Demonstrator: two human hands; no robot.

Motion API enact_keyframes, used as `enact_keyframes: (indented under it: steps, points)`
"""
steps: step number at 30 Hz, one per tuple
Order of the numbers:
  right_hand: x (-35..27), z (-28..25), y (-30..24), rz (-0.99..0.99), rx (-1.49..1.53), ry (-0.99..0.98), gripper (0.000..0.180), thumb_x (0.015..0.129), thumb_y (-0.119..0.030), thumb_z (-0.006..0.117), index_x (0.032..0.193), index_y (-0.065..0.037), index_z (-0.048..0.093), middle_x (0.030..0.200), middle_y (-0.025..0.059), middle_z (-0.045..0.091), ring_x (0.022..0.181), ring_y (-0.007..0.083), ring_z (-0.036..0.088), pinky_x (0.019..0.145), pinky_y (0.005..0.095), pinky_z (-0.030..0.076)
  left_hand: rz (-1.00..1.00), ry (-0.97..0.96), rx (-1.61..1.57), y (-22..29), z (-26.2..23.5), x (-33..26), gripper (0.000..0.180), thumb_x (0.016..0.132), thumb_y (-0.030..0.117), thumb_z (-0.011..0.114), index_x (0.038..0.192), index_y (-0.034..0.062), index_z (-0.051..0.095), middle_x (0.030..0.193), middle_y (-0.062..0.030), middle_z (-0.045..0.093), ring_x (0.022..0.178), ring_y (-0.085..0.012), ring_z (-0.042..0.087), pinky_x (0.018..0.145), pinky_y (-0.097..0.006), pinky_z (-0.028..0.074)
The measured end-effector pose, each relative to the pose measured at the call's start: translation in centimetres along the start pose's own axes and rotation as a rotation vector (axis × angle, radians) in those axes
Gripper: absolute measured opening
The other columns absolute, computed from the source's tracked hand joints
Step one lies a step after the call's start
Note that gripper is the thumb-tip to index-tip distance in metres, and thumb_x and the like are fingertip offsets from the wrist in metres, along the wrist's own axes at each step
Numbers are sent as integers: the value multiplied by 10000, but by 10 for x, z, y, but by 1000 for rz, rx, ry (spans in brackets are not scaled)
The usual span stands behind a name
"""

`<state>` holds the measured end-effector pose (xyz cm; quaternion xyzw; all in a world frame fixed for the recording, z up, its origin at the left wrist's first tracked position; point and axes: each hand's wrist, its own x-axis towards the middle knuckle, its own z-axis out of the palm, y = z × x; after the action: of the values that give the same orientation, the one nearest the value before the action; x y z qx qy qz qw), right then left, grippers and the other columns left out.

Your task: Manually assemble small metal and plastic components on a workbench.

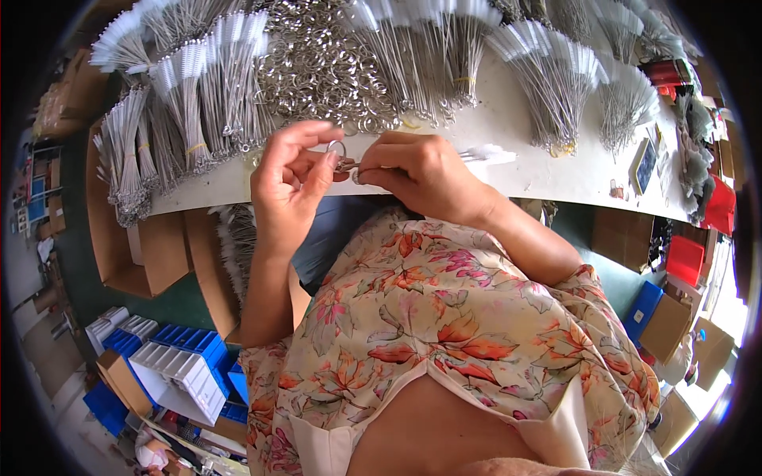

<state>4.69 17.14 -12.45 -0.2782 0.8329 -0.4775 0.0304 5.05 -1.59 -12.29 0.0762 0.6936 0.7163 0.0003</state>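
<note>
Just over the table's near edge, my left hand (287, 176) pinches a shiny split ring (338, 148) between thumb and fingers. My right hand (421, 168) is close beside it, fingers closed on a thin wire brush. The looped wire end is by the ring, and the brush's white bristles (488, 153) show past the far side of my right hand. Whether the loop is threaded on the ring is too small to tell. Beyond my hands lies a heap of loose metal rings (325, 67).
Bundles of wire brushes stand left (186, 95) and right (548, 79) on the white table (508, 178). A dark flat device (644, 165) lies at the right. Cardboard boxes (147, 258) and blue and white bins (178, 369) are on the floor at the left; a red bin (684, 260) is at the right.
</note>
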Motion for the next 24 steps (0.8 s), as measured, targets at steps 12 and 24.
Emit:
enact_keyframes:
  steps: [12, 24]
  points:
    - [9, -48, -15, 429, 662, -303, 142, 852, -182, 594, 853, -56, 659, 666, -21, 568, 522, 38, 433, 482, 184, 341, 267, -341, 11, 23, 0, 25, 214, 777, -104, 558, 979, -53, 607, 1028, -155, 576, 871, -172, 615, 746, -246, 530]
    - [32, -67, -56, 291, 883, 119, 143, 803, -169, 664, 817, -28, 638, 686, 8, 602, 508, 31, 455, 452, 174, 358, 577, -87, 186, 65, 22, 40, 281, 721, -103, 614, 1001, -90, 591, 967, -163, 618, 794, -193, 644, 698, -261, 544]
